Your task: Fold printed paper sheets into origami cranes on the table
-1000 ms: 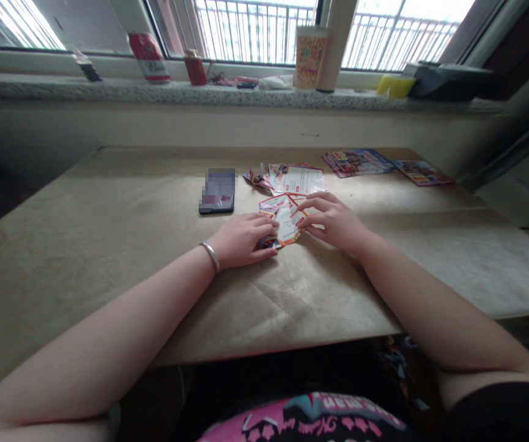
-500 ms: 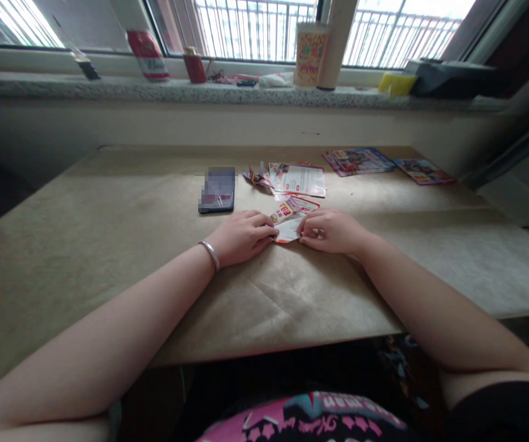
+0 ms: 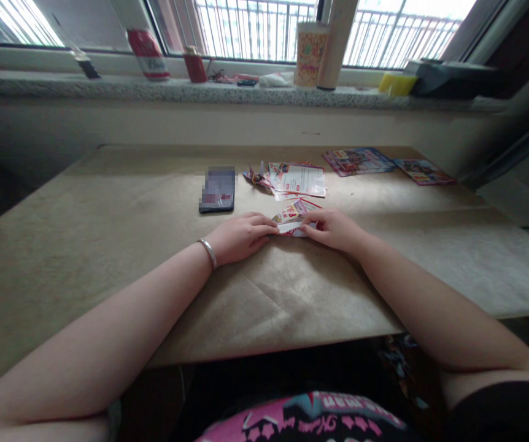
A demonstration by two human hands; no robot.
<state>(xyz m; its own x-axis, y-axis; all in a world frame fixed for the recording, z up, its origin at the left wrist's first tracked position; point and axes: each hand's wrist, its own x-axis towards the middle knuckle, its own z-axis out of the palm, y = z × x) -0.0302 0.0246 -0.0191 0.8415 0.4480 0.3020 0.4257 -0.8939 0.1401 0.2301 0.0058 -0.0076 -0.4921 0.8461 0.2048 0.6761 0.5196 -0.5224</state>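
Note:
A sheet of printed paper (image 3: pixel 289 228), partly folded with a white strip along its near side, lies on the table between my hands. My left hand (image 3: pixel 247 236) rests at its left end, fingers closed together with the tips on the paper. At the right end, my right hand (image 3: pixel 331 228) pinches the paper between thumb and fingers. Just behind are a stack of printed leaflets (image 3: pixel 300 179) and a small crumpled or folded colourful paper piece (image 3: pixel 258 177). The underside of the held sheet is hidden.
A phone (image 3: pixel 218 190) lies beyond my left hand on the table (image 3: pixel 108 245). Colourful booklets (image 3: pixel 359 161) and another booklet (image 3: pixel 424 171) lie at the back right. A red can (image 3: pixel 148 55), a patterned cup (image 3: pixel 311 55) and other items stand on the windowsill (image 3: pixel 246 93).
The paper's near part has been folded over, so less white shows and a printed strip faces up along the near edge. My right hand has shifted slightly, its fingers now pinching the fold.

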